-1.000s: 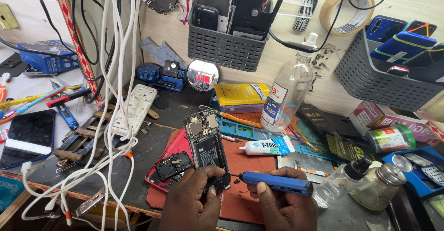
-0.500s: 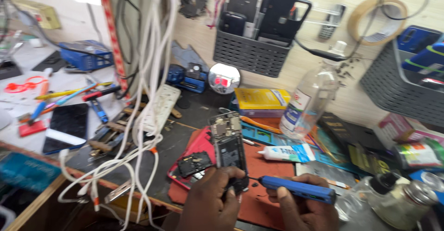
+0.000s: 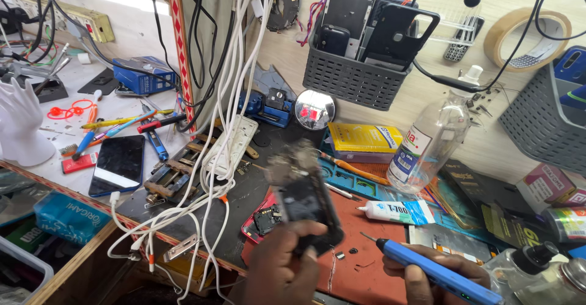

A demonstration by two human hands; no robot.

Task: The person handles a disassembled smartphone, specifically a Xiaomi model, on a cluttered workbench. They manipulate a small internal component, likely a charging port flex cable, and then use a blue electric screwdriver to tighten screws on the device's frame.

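A cluttered workbench (image 3: 256, 177) is filling the view, its dark top giving way to a red work mat (image 3: 360, 262) near the front edge. Against the back wall a grey slotted basket (image 3: 351, 79) is hanging, stuffed with phone shells, and a second grey basket (image 3: 540, 122) is showing at the right edge. A thick bundle of white cables (image 3: 229, 97) is dangling down the middle and spilling over a white power strip (image 3: 235, 146). To the right, a clear plastic bottle (image 3: 430, 140) is standing upright beside a yellow box (image 3: 363, 139), and a roll of tape (image 3: 525, 30) is hanging on the wall above. A dark phone (image 3: 119, 164) is lying face up on the left, near scattered pens.

Over the mat, the left hand (image 3: 281, 268) is gripping an opened phone body (image 3: 305, 201) by its lower end, fingers wrapped around it, holding it tilted above the mat (it is blurred, so its inner parts are hard to read). Just to its right, the right hand (image 3: 427, 280) is closed around a blue electric screwdriver (image 3: 436, 271), its thin tip pointing toward the phone body but staying apart from it. A white glue tube (image 3: 397, 211) is lying just beyond the tip, and a small circuit part (image 3: 267, 218) is sitting on the mat's left edge.
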